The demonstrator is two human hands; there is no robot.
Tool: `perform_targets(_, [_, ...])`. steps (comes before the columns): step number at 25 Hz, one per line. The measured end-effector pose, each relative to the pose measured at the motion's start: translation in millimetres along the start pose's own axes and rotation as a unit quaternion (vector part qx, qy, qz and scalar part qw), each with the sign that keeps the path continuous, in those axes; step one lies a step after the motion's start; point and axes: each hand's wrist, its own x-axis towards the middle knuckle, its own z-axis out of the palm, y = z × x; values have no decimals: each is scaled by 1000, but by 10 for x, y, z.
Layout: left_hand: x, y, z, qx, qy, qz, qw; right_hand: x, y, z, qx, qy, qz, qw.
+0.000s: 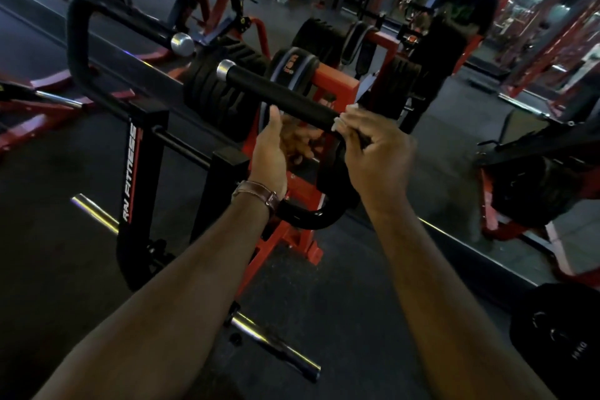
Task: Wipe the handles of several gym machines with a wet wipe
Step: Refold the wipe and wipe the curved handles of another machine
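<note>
A black foam-covered handle [279,96] with a chrome end cap runs from upper left to lower right in the middle of the view. My right hand [373,153] grips its lower end, where it bends, with a white wet wipe [341,118] pressed between my fingers and the foam. My left hand [272,143], with a brown watch strap on the wrist, hovers just below the handle, palm turned right and fingers loosely spread, holding nothing. A second black handle [107,14] of the same machine loops at the upper left.
The machine has a black frame [134,172] marked with white lettering and red steel parts. Black weight plates [224,88] sit behind the handle. A chrome bar [269,339] lies low in front. A mirror ahead reflects a person, and more plates [558,338] lie at lower right.
</note>
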Motion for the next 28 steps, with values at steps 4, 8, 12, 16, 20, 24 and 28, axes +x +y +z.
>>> perform_targets(4, [76,80,184,-52,16,11,998,-261,92,-208,-11,19,-5,1000])
perform_targets(8, [47,66,251,-86,37,14,995,-58,12,-11,-62,-3,-76,995])
perform_targets(12, [16,66,251,-79,45,22,996,46,-48,92,-86,-60,-91,990])
perform_targets(16, [-82,-113,210,132,107,166,971,-123,-36,-235,25,-23,84,996])
perform_targets(20, [-171,-409,150,296,114,249,915,501,13,-30,208,-169,357,895])
perform_targets(24, [-126,-557,131,392,103,304,862,541,235,-70,387,-330,539,671])
perform_targets(28, [-130,-560,139,429,131,323,834,653,300,9,404,-397,520,639])
